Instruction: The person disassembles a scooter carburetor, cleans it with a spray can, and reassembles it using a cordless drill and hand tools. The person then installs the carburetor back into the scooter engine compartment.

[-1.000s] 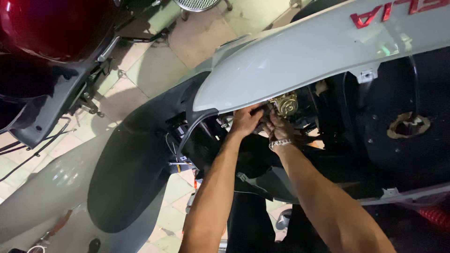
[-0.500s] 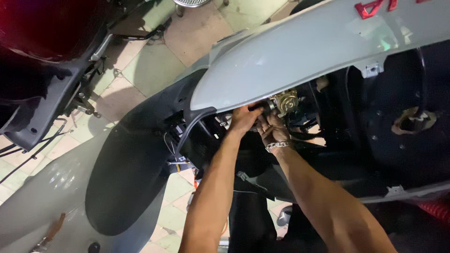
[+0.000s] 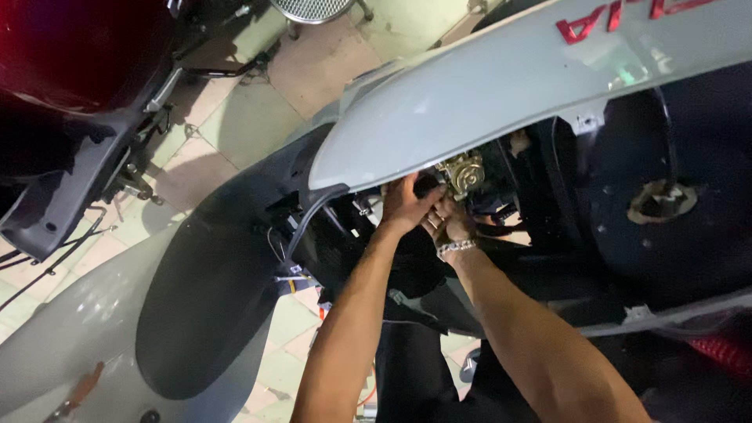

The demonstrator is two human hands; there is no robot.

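Fingertips vanish beneath a smooth grey scooter panel [image 3: 501, 86] as the left hand [image 3: 403, 205] and right hand [image 3: 448, 223] curl around a brassy metal part [image 3: 460, 172]; exact grip unclear.

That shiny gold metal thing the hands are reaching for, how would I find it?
Find the big pale grey scooter body panel and look under its lower edge. Both hands, left hand and right hand, meet at the small brass-coloured metal part. It alone glints gold among dark parts.
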